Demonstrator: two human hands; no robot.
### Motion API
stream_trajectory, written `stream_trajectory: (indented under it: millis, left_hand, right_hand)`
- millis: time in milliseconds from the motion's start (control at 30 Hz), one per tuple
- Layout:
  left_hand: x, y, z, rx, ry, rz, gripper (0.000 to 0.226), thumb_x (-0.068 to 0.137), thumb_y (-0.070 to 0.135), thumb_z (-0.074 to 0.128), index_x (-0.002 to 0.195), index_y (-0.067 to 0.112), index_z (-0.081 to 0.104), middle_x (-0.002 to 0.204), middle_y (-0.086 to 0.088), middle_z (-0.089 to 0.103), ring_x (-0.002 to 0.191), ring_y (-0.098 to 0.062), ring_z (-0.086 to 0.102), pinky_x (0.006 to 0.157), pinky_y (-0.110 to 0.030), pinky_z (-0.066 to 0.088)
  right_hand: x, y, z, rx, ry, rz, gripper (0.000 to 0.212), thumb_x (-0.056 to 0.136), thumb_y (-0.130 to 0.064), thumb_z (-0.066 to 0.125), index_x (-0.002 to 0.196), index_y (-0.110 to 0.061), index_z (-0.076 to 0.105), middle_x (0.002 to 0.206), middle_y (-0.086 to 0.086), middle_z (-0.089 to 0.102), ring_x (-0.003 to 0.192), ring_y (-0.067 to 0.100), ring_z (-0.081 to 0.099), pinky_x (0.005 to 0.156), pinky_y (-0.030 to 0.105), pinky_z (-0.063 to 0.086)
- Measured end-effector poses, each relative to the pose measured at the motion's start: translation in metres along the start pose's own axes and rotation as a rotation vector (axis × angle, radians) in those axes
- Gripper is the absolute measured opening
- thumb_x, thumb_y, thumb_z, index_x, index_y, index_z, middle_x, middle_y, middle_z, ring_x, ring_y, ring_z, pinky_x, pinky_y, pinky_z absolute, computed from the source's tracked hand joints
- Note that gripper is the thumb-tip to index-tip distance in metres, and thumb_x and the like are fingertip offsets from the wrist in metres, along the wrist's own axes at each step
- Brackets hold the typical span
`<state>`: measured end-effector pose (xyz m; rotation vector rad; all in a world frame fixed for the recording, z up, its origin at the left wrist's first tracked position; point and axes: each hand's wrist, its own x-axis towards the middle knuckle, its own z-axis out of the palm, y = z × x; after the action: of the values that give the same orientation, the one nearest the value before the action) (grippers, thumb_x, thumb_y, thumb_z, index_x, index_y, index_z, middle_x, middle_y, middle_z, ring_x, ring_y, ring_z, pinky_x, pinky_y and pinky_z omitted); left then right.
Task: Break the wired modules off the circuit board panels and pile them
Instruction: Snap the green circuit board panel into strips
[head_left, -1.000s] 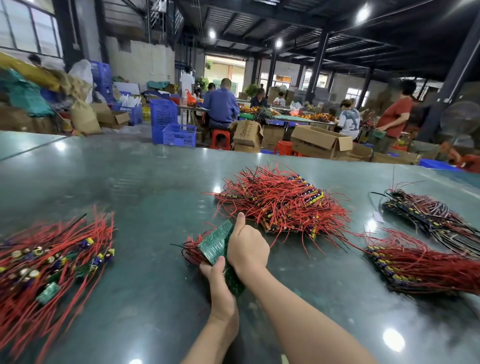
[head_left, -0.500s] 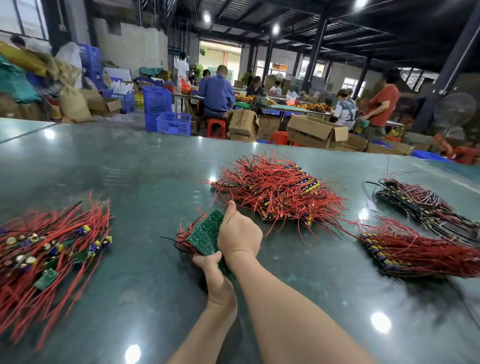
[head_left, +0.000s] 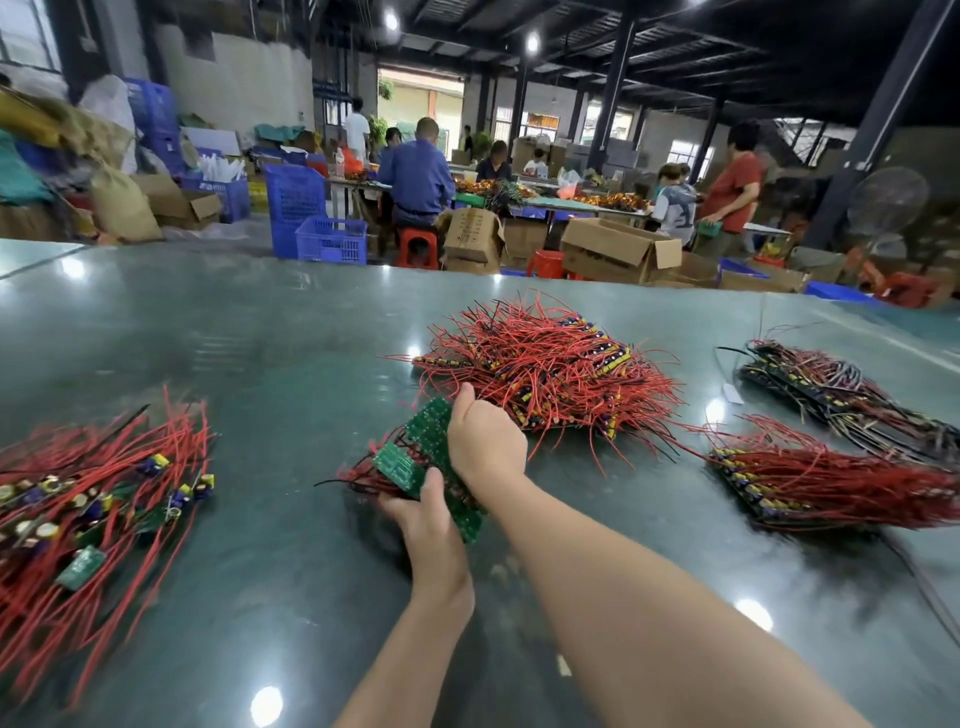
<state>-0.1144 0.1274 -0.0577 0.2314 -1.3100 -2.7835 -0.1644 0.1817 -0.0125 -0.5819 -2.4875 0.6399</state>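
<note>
Both hands working centre-near over the surface (head_left: 291, 332): right hand (head_left: 485, 441) gripping the green panel (head_left: 431, 436), left hand (head_left: 431, 512) pinching a half-bent module (head_left: 397, 467); snapping step underway; next, probably finishing the break, then dropping it on the left pile (head_left: 88, 499)
</note>
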Motion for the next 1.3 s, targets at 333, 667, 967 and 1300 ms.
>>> stream_trajectory:
  millis: [333,667,967,1300]
  left_hand:
    - [0.028,0.01,-0.023,0.506,-0.033,0.185,0.026,0.085,0.023,0.068,0.104,0.011,0.057,0.11,-0.011,0.063,0.101,-0.023,0.058,0.093,-0.033,0.045]
    - [0.023,0.042,-0.006,1.102,0.169,0.522,0.044,0.077,0.012,0.066,0.12,0.013,0.054,0.134,-0.012,0.042,0.12,-0.035,0.034,0.093,-0.046,0.032]
    - [-0.003,0.025,-0.013,0.977,-0.36,0.439,0.036,0.084,0.0,0.056,0.118,0.011,0.051,0.112,-0.001,0.051,0.085,-0.012,0.054,0.081,-0.024,0.039]
    - [0.008,0.024,-0.016,0.954,-0.137,0.421,0.037,0.078,-0.007,0.059,0.114,0.0,0.055,0.115,-0.017,0.055,0.113,-0.03,0.044,0.099,-0.034,0.033]
  right_hand:
    - [0.005,0.028,-0.026,0.334,-0.067,0.404,0.04,0.1,-0.019,0.025,0.115,0.001,0.055,0.12,0.02,0.058,0.11,0.033,0.055,0.081,0.031,0.039]
    - [-0.001,0.039,-0.04,0.996,-0.355,0.836,0.049,0.1,-0.034,0.019,0.072,-0.01,0.052,0.055,0.006,0.059,0.042,0.016,0.051,0.044,0.016,0.039]
    - [-0.008,0.032,-0.049,0.967,-0.482,0.836,0.04,0.096,-0.04,0.032,0.081,-0.012,0.056,0.072,0.005,0.058,0.05,0.016,0.055,0.043,0.015,0.04]
    - [-0.016,0.027,-0.028,0.434,-0.23,0.207,0.038,0.089,-0.055,0.048,0.084,-0.018,0.057,0.084,0.001,0.065,0.082,0.02,0.059,0.07,0.029,0.039]
